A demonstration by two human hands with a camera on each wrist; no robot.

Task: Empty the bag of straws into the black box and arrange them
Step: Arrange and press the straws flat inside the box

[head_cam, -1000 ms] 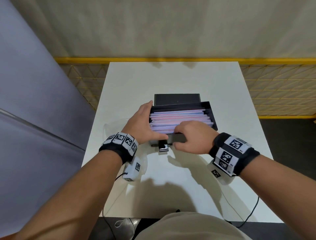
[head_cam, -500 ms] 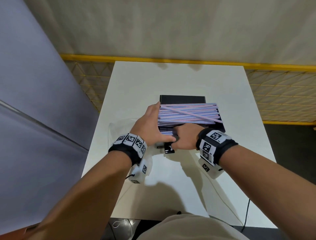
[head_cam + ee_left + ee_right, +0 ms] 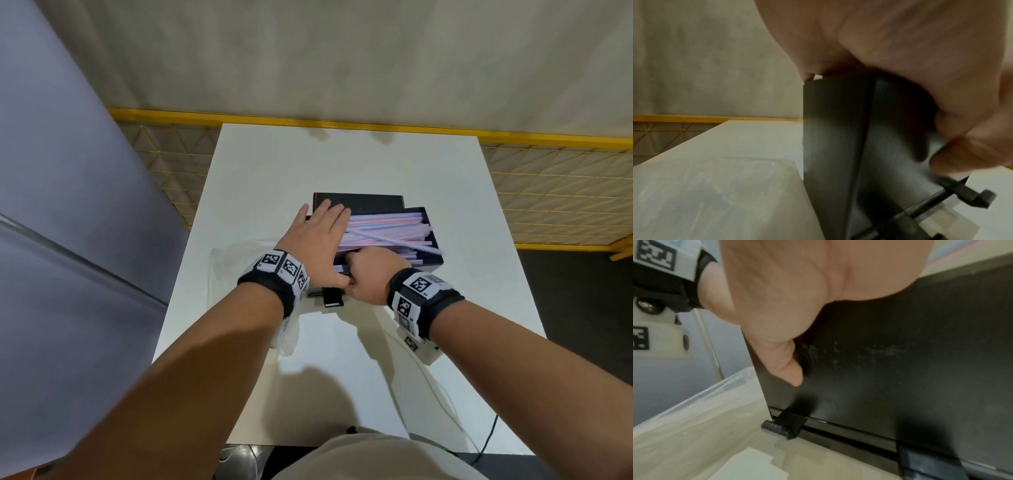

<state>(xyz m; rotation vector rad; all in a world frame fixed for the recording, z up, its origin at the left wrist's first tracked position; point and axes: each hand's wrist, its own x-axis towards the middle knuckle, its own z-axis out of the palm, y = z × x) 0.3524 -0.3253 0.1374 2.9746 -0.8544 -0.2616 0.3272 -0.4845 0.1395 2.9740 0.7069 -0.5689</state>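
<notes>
The black box (image 3: 430, 265) sits mid-table, full of pink and purple straws (image 3: 387, 228); some lie crossed, and one pokes over the right wall. My left hand (image 3: 322, 236) lies flat with straight fingers over the left ends of the straws and the box's left corner (image 3: 834, 129). My right hand (image 3: 371, 274) grips the near wall by the left corner. Its fingers curl inside, hidden among the straws, and its thumb (image 3: 785, 353) presses the outer front wall (image 3: 900, 353). The empty clear bag (image 3: 233, 267) lies left of the box.
A flat black lid (image 3: 359, 202) lies behind the box. A black latch (image 3: 332, 298) juts from the box's near side. The white table (image 3: 342, 164) is bordered by a yellow mesh fence (image 3: 548, 192) behind and a grey panel on the left.
My left hand has moved from the box's left side to lie flat over the straw ends. My right hand shifted left along the near wall. The neat straws now lie crossed.
</notes>
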